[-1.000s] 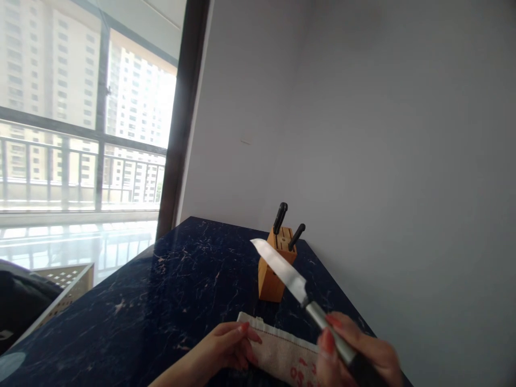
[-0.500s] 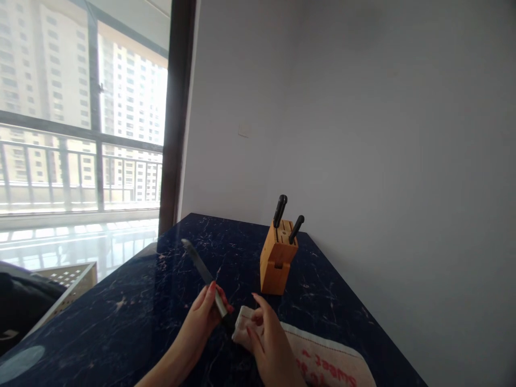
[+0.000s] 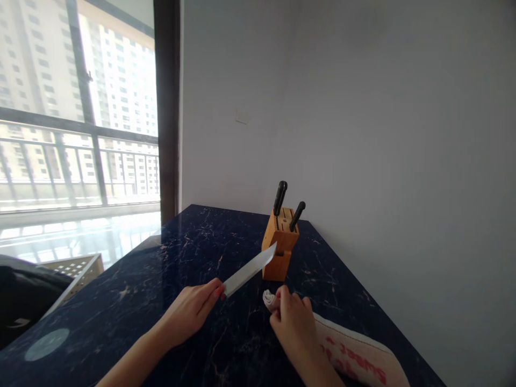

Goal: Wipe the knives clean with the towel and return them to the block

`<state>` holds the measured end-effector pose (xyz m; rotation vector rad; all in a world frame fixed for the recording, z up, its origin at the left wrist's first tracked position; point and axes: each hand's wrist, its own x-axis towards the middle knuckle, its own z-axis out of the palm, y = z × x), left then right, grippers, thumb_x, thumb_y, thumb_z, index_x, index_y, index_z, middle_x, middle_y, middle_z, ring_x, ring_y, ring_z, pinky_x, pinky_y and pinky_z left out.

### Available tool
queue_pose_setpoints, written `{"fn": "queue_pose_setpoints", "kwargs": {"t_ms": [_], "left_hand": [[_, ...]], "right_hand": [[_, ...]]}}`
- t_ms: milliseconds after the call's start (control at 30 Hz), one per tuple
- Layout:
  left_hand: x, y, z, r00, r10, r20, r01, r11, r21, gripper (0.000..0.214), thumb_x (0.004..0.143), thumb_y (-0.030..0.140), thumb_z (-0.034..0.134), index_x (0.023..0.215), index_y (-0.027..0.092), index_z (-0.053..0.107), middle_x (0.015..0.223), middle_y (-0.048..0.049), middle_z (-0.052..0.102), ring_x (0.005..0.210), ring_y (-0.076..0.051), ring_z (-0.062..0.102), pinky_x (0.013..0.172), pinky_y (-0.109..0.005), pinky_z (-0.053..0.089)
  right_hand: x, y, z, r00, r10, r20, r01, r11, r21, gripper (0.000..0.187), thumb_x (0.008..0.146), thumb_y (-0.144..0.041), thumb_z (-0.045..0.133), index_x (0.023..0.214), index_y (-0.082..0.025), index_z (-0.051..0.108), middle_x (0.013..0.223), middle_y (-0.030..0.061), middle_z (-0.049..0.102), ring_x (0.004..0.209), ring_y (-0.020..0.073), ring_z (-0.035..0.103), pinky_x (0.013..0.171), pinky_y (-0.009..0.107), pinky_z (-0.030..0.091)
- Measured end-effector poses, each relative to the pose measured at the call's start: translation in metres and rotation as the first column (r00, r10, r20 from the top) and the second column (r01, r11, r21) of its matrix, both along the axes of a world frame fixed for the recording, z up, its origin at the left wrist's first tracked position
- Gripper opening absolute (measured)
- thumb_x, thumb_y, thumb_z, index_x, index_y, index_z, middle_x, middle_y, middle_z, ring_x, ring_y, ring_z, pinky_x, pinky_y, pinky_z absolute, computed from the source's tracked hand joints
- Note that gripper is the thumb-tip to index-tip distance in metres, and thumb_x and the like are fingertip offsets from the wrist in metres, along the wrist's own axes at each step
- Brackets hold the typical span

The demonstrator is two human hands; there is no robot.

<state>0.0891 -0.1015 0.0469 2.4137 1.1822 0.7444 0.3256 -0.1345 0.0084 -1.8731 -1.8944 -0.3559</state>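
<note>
A knife (image 3: 250,271) is held in my left hand (image 3: 197,309), its bare blade slanting up to the right. The blade's tip overlaps the front of the wooden knife block (image 3: 278,263) in the view; whether they touch I cannot tell. The knife's handle is hidden inside my fingers. My right hand (image 3: 296,322) is closed on the bunched end of a white cloth (image 3: 355,349) with red lettering, which trails over the table toward the lower right. Two black-handled knives stand in the block, a thicker handle (image 3: 280,198) at left and a thinner handle (image 3: 297,216) at right.
The dark blue marble-patterned table (image 3: 201,242) runs back to a grey wall (image 3: 382,134). A pale round spot (image 3: 47,344) marks its left side. Left of the table stands a perforated beige basket (image 3: 86,274) with dark fabric (image 3: 32,295). Tall windows are behind it.
The knife has swung from pointing up-left to pointing up-right. My right hand has moved right with the cloth, its fingers now closed tighter round the cloth's end. The view has shifted slightly.
</note>
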Motion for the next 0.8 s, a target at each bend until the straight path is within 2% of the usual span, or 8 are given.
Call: {"fn": "queue_pose_setpoints", "kwargs": {"t_ms": [67, 167, 300, 433, 633, 733, 800], "left_hand": [[0.001, 0.003, -0.005, 0.998, -0.003, -0.069, -0.001, 0.998, -0.056, 0.039, 0.091, 0.042, 0.022, 0.080, 0.023, 0.055, 0.068, 0.0015, 0.059, 0.065, -0.014, 0.056, 0.062, -0.022, 0.036], [0.003, 0.006, -0.020, 0.980, -0.005, -0.200, -0.021, 0.992, -0.128, 0.038, 0.086, 0.051, 0.030, 0.082, 0.023, 0.057, 0.070, 0.0007, 0.061, 0.063, -0.016, 0.058, 0.056, -0.022, 0.036], [0.009, 0.002, -0.033, 0.949, 0.013, -0.316, -0.045, 0.995, -0.093, 0.036, 0.083, 0.051, 0.035, 0.084, 0.023, 0.057, 0.074, -0.0026, 0.063, 0.066, -0.019, 0.060, 0.055, -0.024, 0.036], [0.022, -0.007, -0.036, 0.923, 0.051, -0.382, -0.071, 0.997, -0.038, 0.032, 0.084, 0.045, 0.035, 0.088, 0.021, 0.056, 0.078, -0.0060, 0.063, 0.071, -0.022, 0.061, 0.059, -0.027, 0.039], [0.034, -0.016, -0.040, 0.909, 0.047, -0.415, -0.031, 0.999, 0.045, 0.023, 0.083, 0.029, 0.035, 0.092, 0.019, 0.054, 0.081, -0.0071, 0.064, 0.075, -0.024, 0.061, 0.064, -0.030, 0.041], [0.036, -0.016, -0.041, 0.907, 0.039, -0.419, -0.025, 0.999, 0.039, 0.020, 0.081, 0.025, 0.037, 0.091, 0.020, 0.053, 0.082, -0.0066, 0.065, 0.076, -0.023, 0.061, 0.065, -0.030, 0.041], [0.035, -0.016, -0.040, 0.908, 0.041, -0.417, -0.025, 0.999, 0.042, 0.020, 0.081, 0.025, 0.037, 0.092, 0.020, 0.053, 0.081, -0.0068, 0.065, 0.077, -0.023, 0.061, 0.065, -0.030, 0.042]], "right_hand": [[0.008, 0.002, 0.007, 0.998, -0.055, -0.016, 0.056, 0.997, 0.059, 0.021, 0.067, -0.006, 0.048, 0.083, -0.020, 0.051, 0.068, 0.0001, 0.059, 0.069, 0.0187, 0.054, 0.068, 0.033, 0.026], [0.016, 0.002, 0.018, 0.996, -0.064, -0.057, 0.072, 0.987, 0.146, 0.015, 0.070, -0.009, 0.049, 0.080, -0.020, 0.048, 0.065, -0.0012, 0.057, 0.065, 0.0177, 0.053, 0.067, 0.032, 0.025], [0.012, -0.001, 0.024, 0.991, 0.079, -0.105, -0.056, 0.977, 0.208, 0.016, 0.071, -0.007, 0.048, 0.080, -0.020, 0.046, 0.070, -0.0014, 0.056, 0.068, 0.0167, 0.052, 0.069, 0.031, 0.025], [-0.005, -0.006, 0.017, 0.960, 0.246, -0.134, -0.222, 0.959, 0.175, 0.019, 0.072, -0.004, 0.047, 0.081, -0.021, 0.047, 0.078, -0.0009, 0.058, 0.073, 0.0167, 0.051, 0.070, 0.031, 0.025], [-0.034, -0.013, 0.002, 0.921, 0.362, -0.140, -0.361, 0.932, 0.037, 0.017, 0.076, -0.006, 0.049, 0.081, -0.022, 0.051, 0.083, -0.0015, 0.060, 0.080, 0.0162, 0.051, 0.072, 0.030, 0.026], [-0.037, -0.010, 0.005, 0.925, 0.374, -0.073, -0.374, 0.927, 0.007, 0.014, 0.078, -0.009, 0.050, 0.080, -0.022, 0.053, 0.083, -0.0017, 0.061, 0.080, 0.0154, 0.051, 0.071, 0.030, 0.025], [-0.033, -0.007, 0.008, 0.949, 0.315, -0.012, -0.315, 0.949, -0.007, 0.011, 0.079, -0.011, 0.050, 0.077, -0.022, 0.053, 0.081, -0.0012, 0.061, 0.079, 0.0160, 0.050, 0.070, 0.031, 0.024]]}}
